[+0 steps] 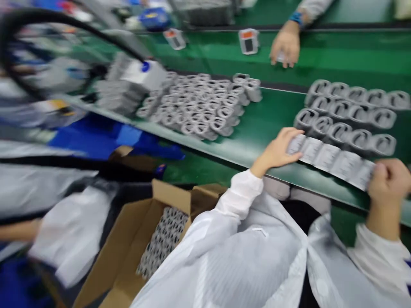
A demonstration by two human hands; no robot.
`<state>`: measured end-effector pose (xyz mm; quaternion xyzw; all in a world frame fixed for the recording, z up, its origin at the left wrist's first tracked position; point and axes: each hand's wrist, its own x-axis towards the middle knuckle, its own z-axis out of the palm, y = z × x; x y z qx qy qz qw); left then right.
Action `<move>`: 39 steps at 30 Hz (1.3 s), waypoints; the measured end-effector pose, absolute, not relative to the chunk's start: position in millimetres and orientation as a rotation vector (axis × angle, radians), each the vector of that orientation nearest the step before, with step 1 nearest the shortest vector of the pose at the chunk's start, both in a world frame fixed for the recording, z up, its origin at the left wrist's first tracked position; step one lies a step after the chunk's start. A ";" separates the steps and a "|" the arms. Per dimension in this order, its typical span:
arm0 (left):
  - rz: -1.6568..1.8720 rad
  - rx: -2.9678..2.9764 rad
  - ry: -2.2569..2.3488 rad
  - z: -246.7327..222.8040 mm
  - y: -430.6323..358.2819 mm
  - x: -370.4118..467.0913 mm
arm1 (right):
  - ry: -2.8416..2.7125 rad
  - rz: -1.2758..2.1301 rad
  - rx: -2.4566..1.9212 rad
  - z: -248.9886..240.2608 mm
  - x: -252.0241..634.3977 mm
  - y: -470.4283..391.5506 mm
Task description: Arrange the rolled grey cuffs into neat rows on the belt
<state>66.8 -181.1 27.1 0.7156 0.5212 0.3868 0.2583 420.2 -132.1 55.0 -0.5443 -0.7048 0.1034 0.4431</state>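
Head view. Both of my hands are at the near side of the green bench (271, 111), toward the right of the scene. Between them lies the row of pale grey pieces (326, 157), five in number, side by side with flat faces showing.

Long axis: the row slants from left and slightly far to right and slightly near, roughly in line with the bench's near edge. My left hand (281, 149) is at the left end, my right hand (390, 179) at the right end; the row spans the gap between them, so neither hand is clearly the nearer.

Left hand state: grasping the leftmost piece, fingers over its far side, thumb at its near side. Right hand state: curled up, close against the last piece. Whether it pinches that piece or only presses on it, I cannot tell. I also cannot tell whether the row rests on the bench or is held just above it.

Far side of the row: three rows of ring-shaped grey parts (340, 132), openings up, on a similar slant. The left end of the row is just beside the nearest of these; the right end looks slightly more apart.

Further left on the bench, well apart from my hands: a block of similar parts (202, 105). Beyond the bench, a co-worker's hand (285, 45) is over the far green surface (346, 47).
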 end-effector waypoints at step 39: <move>1.091 2.102 1.327 12.5 -182.1 37.6 | -1.749 0.269 -1.168 39.2 420.6 -152.3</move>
